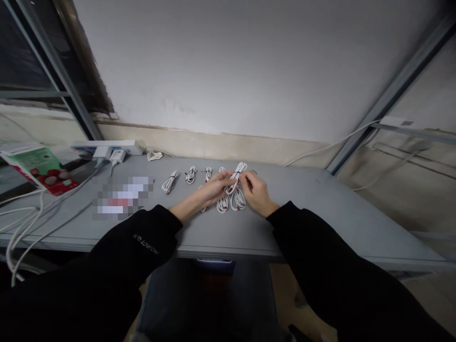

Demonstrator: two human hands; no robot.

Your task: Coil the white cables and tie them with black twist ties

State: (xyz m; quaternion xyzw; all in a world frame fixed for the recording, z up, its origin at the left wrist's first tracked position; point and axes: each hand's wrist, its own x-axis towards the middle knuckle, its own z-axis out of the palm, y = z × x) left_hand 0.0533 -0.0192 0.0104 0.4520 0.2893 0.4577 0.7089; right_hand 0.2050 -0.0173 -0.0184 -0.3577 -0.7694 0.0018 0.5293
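Note:
A coiled white cable (240, 169) is held up above the desk in my left hand (215, 186), its fingers and thumb closed on the coil. A thin black tie (237, 173) crosses the middle of this coil. Close against its right side is my right hand (254, 189), thumb and fingertips pinched on the tie, with a dark end showing past the fingers. Below the hands lie more coiled white cables (223, 204) with reddish parts. Farther left, a tied cable bundle (191, 175) and another white cable bundle (170, 182) rest on the desk; others are partly hidden by my left hand.
On the left, a white power strip (128, 146) with plugged-in chargers stands near the wall, beside a green and red box (46, 168). Loose cables (39, 213) run over the left desk edge. A pixelated item (123, 197) lies before them. Metal posts (356, 137) flank the grey desk (320, 213).

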